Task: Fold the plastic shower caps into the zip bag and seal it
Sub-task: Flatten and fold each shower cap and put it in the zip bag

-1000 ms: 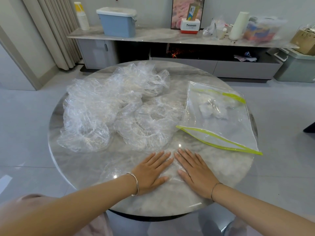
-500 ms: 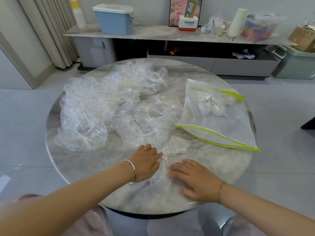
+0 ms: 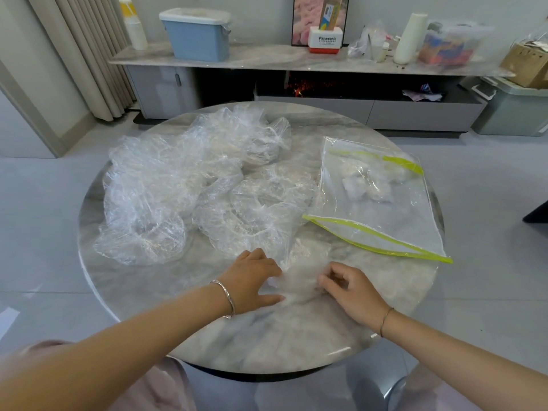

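**Shower caps [image 3: 178,185] heaped on a round table, one being bunched at the near edge**

A round, grey-veined marble table [image 3: 142,295] stands on a pale tiled floor. Along the far wall runs a low sideboard [image 3: 267,59] with a matching top. From left to right there are a beige curtain [image 3: 80,54], a stack of paper cups [image 3: 133,28], a blue bin [image 3: 197,37] with a white lid, a white-and-red Panasonic box [image 3: 324,40] in front of a framed picture [image 3: 305,13], a white roll [image 3: 410,37], a clear tub [image 3: 447,46] of colourful items too blurred to name, and a cardboard box [image 3: 527,63] on a grey-green crate [image 3: 516,111].

The heap of clear, crinkled plastic covers the left and middle of the table, its gathered edges showing white. Just near of it lies a single cap [image 3: 299,280], blurred and bunched between the hands. The left hand [image 3: 252,280], with a silver bangle [image 3: 225,298] at the wrist, curls its fingers down into the cap's left side with the thumb lying along the table. The right hand [image 3: 353,292] pinches the cap's right side with bent fingers.

The zip bag [image 3: 382,212] lies flat on the right of the table, just beside the heap. Its yellow-green mouth faces near and stands parted. A few white folded bundles [image 3: 367,185] sit inside towards its far end.
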Available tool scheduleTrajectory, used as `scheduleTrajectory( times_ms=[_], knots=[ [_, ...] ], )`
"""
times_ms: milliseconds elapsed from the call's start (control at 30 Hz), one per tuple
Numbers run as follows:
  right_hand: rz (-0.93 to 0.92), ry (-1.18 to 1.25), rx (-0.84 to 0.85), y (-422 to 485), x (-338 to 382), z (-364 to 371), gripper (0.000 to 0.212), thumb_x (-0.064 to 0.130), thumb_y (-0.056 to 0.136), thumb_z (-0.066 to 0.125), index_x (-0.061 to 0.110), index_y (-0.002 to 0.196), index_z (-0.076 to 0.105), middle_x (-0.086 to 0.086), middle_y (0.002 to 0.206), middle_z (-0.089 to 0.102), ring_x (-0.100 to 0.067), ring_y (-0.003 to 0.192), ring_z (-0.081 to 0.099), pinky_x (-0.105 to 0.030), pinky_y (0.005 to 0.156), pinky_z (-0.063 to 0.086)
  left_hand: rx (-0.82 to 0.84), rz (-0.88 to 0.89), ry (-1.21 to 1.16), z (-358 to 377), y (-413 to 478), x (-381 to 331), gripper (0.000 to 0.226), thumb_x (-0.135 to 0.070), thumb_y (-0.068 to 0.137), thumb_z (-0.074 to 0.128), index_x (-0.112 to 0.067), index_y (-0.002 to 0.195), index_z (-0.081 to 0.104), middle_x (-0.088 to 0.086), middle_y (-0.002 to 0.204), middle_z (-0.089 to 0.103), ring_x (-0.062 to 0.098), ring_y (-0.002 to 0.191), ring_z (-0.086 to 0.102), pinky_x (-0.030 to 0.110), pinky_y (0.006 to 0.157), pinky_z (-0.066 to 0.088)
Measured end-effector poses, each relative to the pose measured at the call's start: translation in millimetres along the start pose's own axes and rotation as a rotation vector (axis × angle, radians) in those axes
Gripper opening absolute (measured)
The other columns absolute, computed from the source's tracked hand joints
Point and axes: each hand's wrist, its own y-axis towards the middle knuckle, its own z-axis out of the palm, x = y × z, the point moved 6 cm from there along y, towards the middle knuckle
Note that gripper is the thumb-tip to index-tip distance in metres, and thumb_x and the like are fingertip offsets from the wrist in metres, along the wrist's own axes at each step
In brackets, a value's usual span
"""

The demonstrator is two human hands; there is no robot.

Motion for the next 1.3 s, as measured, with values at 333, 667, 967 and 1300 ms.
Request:
scheduleTrajectory(
  times_ms=[333,667,967,1300],
  knots=[
    [-0.148,-0.386,-0.263,4,10,-24,0.017,0.023,0.083,0.062,0.025,0.088,0.046,0.014,0.084,0.049,-0.008,0.069,0.047,-0.022,0.066,0.041,-0.037,-0.395,-0.392,16,5,11,0.021,-0.033,0.086,0.064,-0.027,0.08,0.045,-0.015,0.064,0.051,0.008,0.072,0.049,0.017,0.065,0.034],
    [-0.596,-0.926,0.07,-3,9,11,0.039,0.046,0.087,0.046,0.02,0.109,0.066,0.008,0.11,0.065,-0.01,0.105,0.056,-0.025,0.097,0.033,-0.336,0.052,0.225,-9,9,-23,0.034,-0.021,0.073,0.072,-0.018,0.101,0.053,-0.004,0.09,0.059,0.018,0.076,0.058,0.022,0.07,0.032],
    [-0.642,-0.946,0.061,-3,14,16,0.04,0.05,0.082,0.051,0.02,0.102,0.067,0.005,0.102,0.062,-0.013,0.096,0.053,-0.025,0.096,0.031,-0.072,0.153,0.28,14,8,-21,0.044,-0.053,0.08,0.038,-0.026,0.093,0.071,-0.01,0.095,0.068,0.014,0.088,0.063,0.024,0.084,0.033],
    [-0.432,-0.877,0.009,9,3,9,0.029,0.028,0.072,0.044,0.021,0.089,0.067,0.008,0.085,0.057,-0.011,0.074,0.054,-0.019,0.072,0.031,-0.242,0.14,0.25,6,15,-22,0.014,-0.036,0.068,0.069,-0.029,0.079,0.073,-0.016,0.07,0.066,0.01,0.071,0.061,0.02,0.073,0.032]
  ],
)
